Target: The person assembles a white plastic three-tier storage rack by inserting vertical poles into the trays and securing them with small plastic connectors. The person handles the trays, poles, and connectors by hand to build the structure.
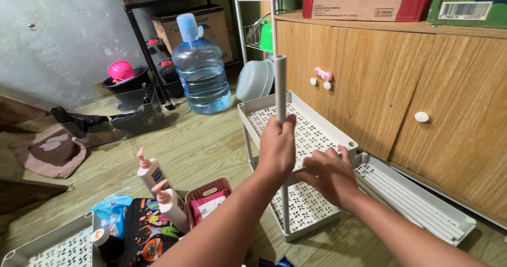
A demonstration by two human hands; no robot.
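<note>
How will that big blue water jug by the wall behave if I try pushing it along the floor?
The water jug looks well over half full, so it is probably heavy and would resist a push. Its wide base on the plank floor suggests it would slide rather than tip. The water would likely slosh and make it sway.

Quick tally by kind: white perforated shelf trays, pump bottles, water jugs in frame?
White perforated shelf trays: 4 (upper tier, lower tier, one holding poles by the cabinet, one at bottom left)
Pump bottles: 2
Water jugs: 1
Total: 7
Left hand holds the upright pole; right hand rests on the upper tier.
</note>
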